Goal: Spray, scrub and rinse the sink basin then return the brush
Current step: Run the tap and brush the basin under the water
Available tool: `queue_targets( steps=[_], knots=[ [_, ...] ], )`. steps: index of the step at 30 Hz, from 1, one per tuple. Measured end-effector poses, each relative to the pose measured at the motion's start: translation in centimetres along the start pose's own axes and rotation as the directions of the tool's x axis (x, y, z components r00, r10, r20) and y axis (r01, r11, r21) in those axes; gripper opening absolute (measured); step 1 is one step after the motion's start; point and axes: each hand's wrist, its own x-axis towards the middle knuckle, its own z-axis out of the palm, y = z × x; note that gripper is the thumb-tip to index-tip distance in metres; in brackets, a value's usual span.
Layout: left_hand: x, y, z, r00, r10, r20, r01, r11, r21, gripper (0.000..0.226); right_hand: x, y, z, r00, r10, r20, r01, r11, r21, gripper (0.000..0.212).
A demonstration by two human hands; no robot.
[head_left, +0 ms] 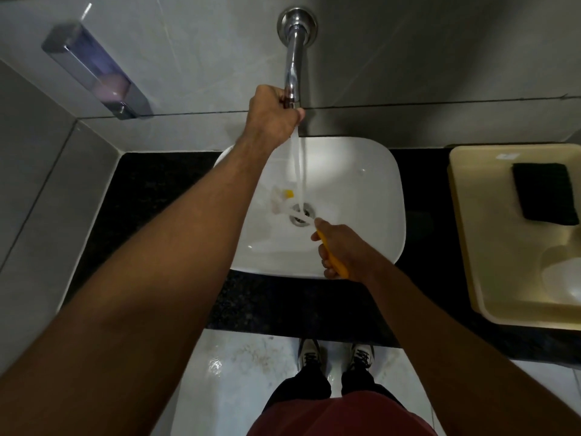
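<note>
A white sink basin [361, 190] sits on a black counter. Water runs in a stream [300, 171] from the chrome wall tap [292, 67] down to the drain [302, 215]. My left hand [272, 118] is closed around the tip of the tap spout. My right hand [342, 253] grips the yellow handle of a brush [331, 253] over the basin's front right. The brush's white neck crosses the drain, and its head [281, 199], white with a yellow patch, lies left of the drain on the basin floor.
A beige plastic tub [465, 247] stands on the counter [151, 196] to the right, with a dark scrub pad [544, 196] inside. A soap dispenser [100, 73] hangs on the wall at upper left. My shoes [336, 357] stand on the wet tiled floor below.
</note>
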Motion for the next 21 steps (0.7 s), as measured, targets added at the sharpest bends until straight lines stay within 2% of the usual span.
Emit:
queue_targets(
  steps=[5,8,12,16,21],
  knots=[
    [-0.1,0.2,-0.1,1.000,0.000,0.025,0.001,1.000,-0.002,0.012,0.2,-0.3,0.2,0.997,-0.028,-0.069,0.031,0.998,0.046,0.044],
    [-0.2,0.3,-0.2,1.000,0.001,0.026,-0.001,1.000,0.005,0.013,0.0,-0.1,-1.1,0.994,0.027,-0.106,-0.004,0.978,0.208,0.041],
    [-0.1,0.2,-0.2,0.999,0.021,0.025,-0.022,1.000,0.020,0.021,-0.7,0.2,-3.0,0.997,0.056,-0.060,-0.038,0.965,0.261,0.039],
    [0.0,0.2,-0.1,0.999,0.019,0.028,-0.020,0.999,0.026,0.015,-1.4,0.0,-3.8,0.998,0.057,-0.024,-0.050,0.972,0.231,0.039],
    [0.1,0.0,0.1,1.000,0.017,0.023,-0.018,0.999,0.038,0.013,-1.6,-1.1,-1.3,0.995,-0.044,-0.088,0.069,0.950,0.304,0.040]
  ],
)
